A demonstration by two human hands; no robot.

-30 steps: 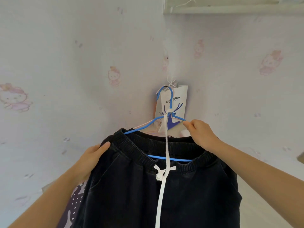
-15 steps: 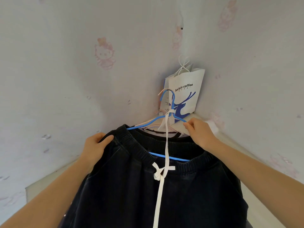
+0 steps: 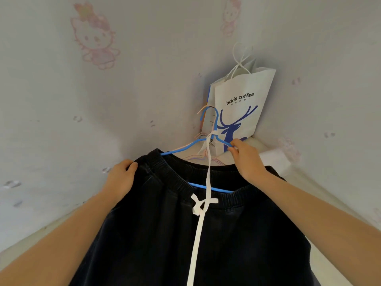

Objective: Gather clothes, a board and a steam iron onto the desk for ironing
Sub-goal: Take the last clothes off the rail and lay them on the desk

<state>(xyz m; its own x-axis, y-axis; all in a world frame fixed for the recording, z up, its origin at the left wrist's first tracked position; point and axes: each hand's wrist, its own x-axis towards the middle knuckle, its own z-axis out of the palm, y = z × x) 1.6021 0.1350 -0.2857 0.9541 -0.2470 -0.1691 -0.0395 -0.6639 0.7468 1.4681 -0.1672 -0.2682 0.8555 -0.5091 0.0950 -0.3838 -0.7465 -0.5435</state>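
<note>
On the far left the wall [image 3: 51, 120] is papered pale lilac with faded pink cartoon cats. Below it a strip of the pale counter [image 3: 24, 250] runs in toward the corner of the room.

The person's left hand [image 3: 121, 178] comes up from the lower left. Its grip is closed on the left end of the elastic waistband, with the fingers curled over the top of the fabric and the thumb lying along the front. The garment is a pair of black trousers [image 3: 237, 244], and they hang broad and dark from the middle of the view down to the bottom edge. They are draped over the lower bar of a blue hanger [image 3: 208, 141]. A long white drawstring [image 3: 198, 234] is tied in a bow at the front of the waistband. One end runs up to the hanger's neck and the other trails down the cloth. Just behind the blue hanger there are a few pale pink hangers [image 3: 203, 159].

The right hand [image 3: 247, 162] pinches the blue hanger's right shoulder wire between thumb and fingertips. So the trousers are held up between both hands, out in front of the counter's back corner. I cannot tell whether the cloth touches the counter.

In that corner a white paper bag [image 3: 241, 87] stands upright against the wall. It is printed "luckin coffee" above a blue deer, and its string handles stick up.
</note>
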